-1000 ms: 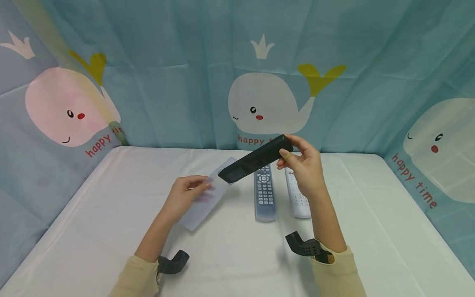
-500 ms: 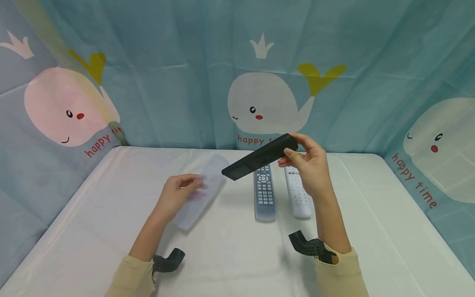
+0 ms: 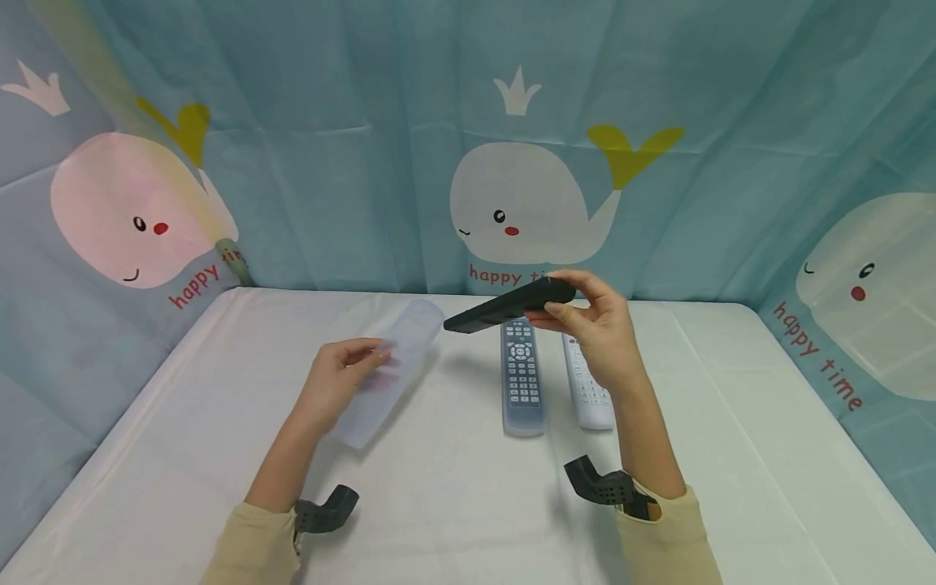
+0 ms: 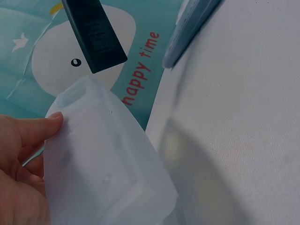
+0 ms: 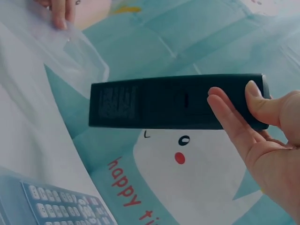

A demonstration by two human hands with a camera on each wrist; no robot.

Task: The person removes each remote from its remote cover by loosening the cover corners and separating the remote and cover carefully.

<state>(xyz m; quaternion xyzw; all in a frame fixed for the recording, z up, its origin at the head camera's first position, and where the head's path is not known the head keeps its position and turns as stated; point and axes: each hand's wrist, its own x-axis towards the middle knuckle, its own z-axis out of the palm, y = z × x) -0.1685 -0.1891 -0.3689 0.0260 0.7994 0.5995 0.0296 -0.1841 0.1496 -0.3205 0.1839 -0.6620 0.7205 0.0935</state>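
My left hand [image 3: 332,386] pinches a translucent remote-control cover [image 3: 391,382] by its side edge, thumb in front. The left wrist view shows the cover [image 4: 108,159] with a slot-shaped opening [image 4: 72,97] at its upper end. My right hand [image 3: 600,337] grips one end of a black remote control [image 3: 504,307], held in the air with its free end towards the cover's upper end. In the right wrist view the back of the black remote [image 5: 159,103] faces the camera, with a pale label [image 5: 117,102] near its free end. A small gap shows between remote and cover.
On the white-covered table [image 3: 453,504] lie a grey-blue remote [image 3: 522,374] in a clear cover and, right of it, a white remote [image 3: 587,390], partly behind my right hand. A teal whale-print curtain [image 3: 351,162] stands behind and at both sides.
My left hand has drawn the cover leftward, away from the black remote; they overlapped earlier. The black remote now lies flatter, its free end slightly higher.
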